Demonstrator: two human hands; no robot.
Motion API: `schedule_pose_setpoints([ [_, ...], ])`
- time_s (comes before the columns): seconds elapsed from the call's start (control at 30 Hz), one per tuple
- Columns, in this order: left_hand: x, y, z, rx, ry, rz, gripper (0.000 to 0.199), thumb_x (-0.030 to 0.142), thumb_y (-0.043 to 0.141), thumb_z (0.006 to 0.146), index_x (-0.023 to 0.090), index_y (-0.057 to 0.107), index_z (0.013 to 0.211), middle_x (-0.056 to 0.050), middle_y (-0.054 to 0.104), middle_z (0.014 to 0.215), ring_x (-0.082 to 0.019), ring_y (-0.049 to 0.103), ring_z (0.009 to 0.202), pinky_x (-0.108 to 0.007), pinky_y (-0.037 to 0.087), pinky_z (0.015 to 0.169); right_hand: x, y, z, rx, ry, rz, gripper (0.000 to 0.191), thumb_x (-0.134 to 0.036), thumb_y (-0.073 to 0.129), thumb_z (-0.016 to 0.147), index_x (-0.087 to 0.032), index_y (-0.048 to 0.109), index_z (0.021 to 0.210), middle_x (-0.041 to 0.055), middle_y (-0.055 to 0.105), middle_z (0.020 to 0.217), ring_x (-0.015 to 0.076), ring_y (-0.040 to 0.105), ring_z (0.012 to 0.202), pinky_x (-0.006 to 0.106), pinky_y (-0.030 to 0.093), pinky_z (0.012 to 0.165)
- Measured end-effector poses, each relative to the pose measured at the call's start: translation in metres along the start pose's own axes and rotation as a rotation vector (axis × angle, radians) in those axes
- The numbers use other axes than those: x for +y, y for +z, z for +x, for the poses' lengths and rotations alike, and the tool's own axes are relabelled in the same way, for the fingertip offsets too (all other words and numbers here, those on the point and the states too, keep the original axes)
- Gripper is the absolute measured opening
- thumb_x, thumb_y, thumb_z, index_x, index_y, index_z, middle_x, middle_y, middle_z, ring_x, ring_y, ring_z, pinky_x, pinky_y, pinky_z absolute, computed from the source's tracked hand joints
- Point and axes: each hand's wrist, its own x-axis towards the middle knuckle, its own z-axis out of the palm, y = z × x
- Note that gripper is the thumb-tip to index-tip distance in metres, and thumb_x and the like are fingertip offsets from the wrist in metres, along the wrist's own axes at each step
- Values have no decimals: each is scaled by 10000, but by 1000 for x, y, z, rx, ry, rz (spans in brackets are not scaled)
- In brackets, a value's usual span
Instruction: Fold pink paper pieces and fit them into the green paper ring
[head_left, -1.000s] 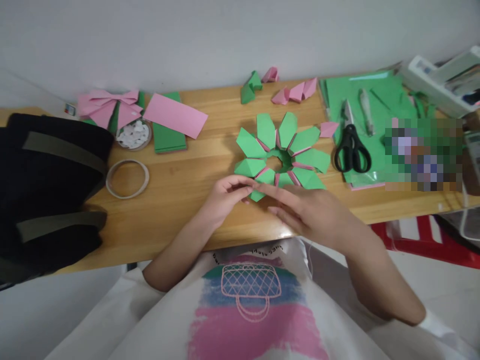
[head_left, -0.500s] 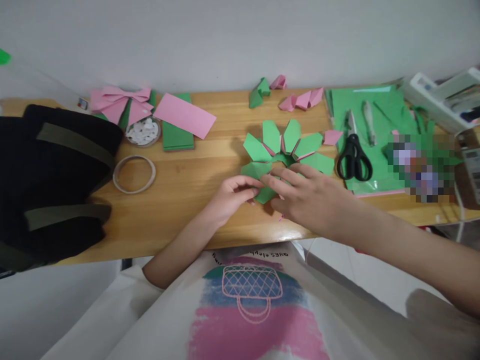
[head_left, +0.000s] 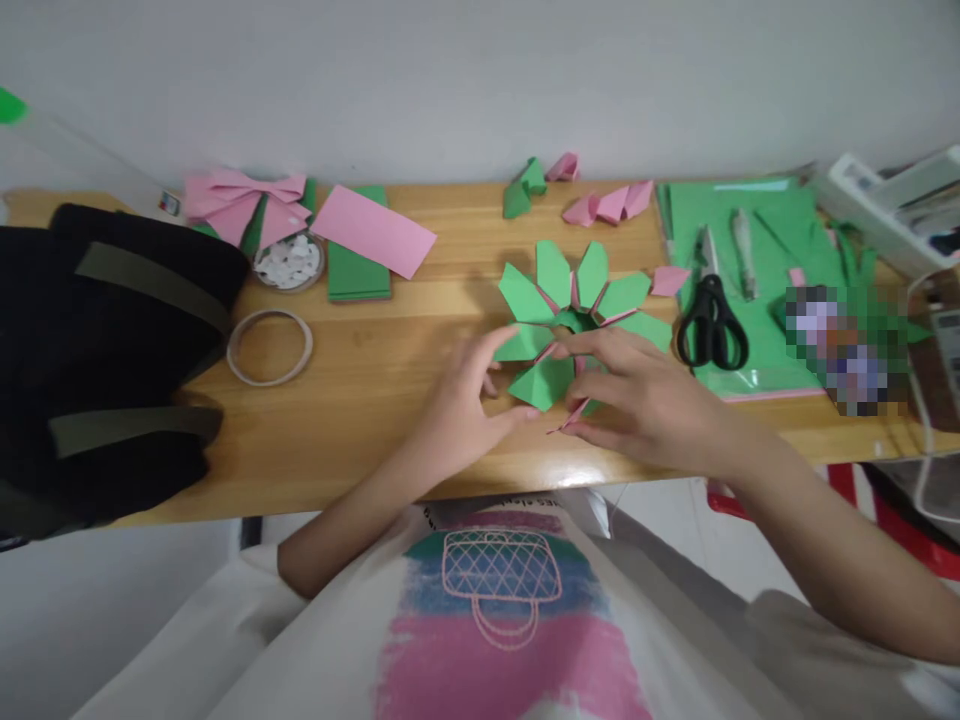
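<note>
Fingers of our left hand (head_left: 459,412) stand wide, left of the mid-frame green paper flower (head_left: 534,342); our right hand (head_left: 651,398), nearer, curls over it, grip unclear.

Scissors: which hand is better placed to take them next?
Probably the right hand: it is on the right side of the flower, nearer the scissors; the left hand is on the left side.
</note>
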Motion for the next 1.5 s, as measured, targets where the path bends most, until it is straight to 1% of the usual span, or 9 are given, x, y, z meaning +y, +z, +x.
schedule_pose_setpoints([
  [0.1, 5, -2, 1, 141, 183, 472, 694, 269, 799, 715, 255, 505, 1343, -105, 506, 1132, -270, 538, 1041, -455, 482, 882, -2, 0, -1, 19, 5, -9, 129, -299, 611, 878, -181, 629, 829, 139, 578, 1234, 293, 594, 1061, 450, 500, 828],
  [0.27, 5, -13, 26, -90, 678, 601, 95, 220, 662, 847, 212, 679, 940, -73, 614, 1112, -257, 546, 1102, -423, 428, 913, -3, 1, 0, 25, 6, 0, 64, -259, 620, 862, -197, 616, 846, 116, 614, 1155, 276, 597, 1053, 410, 490, 838],
  [0.37, 8, -20, 45, -210, 812, 539, 119, 260, 592, 907, 186, 682, 885, -61, 669, 1009, -230, 580, 1046, -391, 440, 897, -2, 0, 1, 27, 14, 69, 86, -263, 655, 848, -191, 609, 834, 105, 623, 1115, 265, 599, 1048, 407, 481, 863],
  [0.63, 18, -27, 72, -373, 775, 363, 165, 258, 552, 934, 191, 700, 900, -60, 676, 946, -180, 613, 938, -339, 484, 867, 9, -10, 10, 127, 61, 350, 194, -328, 721, 809, -206, 570, 808, 35, 632, 902, 178, 607, 886, 305, 498, 762],
  [0.77, 18, -29, 75, -298, 740, 311, 148, 235, 560, 927, 181, 695, 904, -61, 676, 947, -170, 627, 937, -311, 495, 848, 10, -13, 9, 175, 100, 309, 303, -392, 738, 785, -221, 580, 979, 59, 630, 1034, 223, 594, 1002, 365, 499, 845],
  [0.9, 17, -29, 76, -230, 735, 269, 144, 222, 552, 924, 179, 690, 916, -59, 679, 945, -169, 639, 934, -307, 502, 834, 1, -13, -2, 257, 178, 202, 694, -508, 734, 762, -247, 433, 1331, 108, 562, 1268, 279, 552, 1151, 432, 494, 915],
  [1.07, 18, -29, 76, -190, 728, 220, 124, 197, 566, 911, 173, 687, 925, -71, 686, 958, -174, 652, 940, -304, 516, 809, -15, 0, -20, 373, 273, -9, 887, -598, 724, 728, -249, 319, 1436, 151, 526, 1339, 340, 514, 1214, 516, 458, 962],
  [1.3, 17, -29, 75, -180, 755, 243, 126, 207, 566, 914, 174, 688, 918, -71, 691, 940, -168, 654, 896, -303, 526, 780, -44, 39, -10, 619, 428, -191, 906, -638, 674, 746, -197, 293, 1439, 183, 567, 1269, 363, 543, 1151, 545, 461, 918],
  [1.5, 17, -25, 73, -221, 805, 304, 121, 211, 576, 911, 179, 692, 925, -69, 694, 932, -171, 647, 907, -316, 525, 809, -63, 49, 12, 788, 670, -32, 557, -297, 566, 865, -174, 368, 1371, 148, 645, 1107, 284, 617, 957, 479, 511, 829],
])
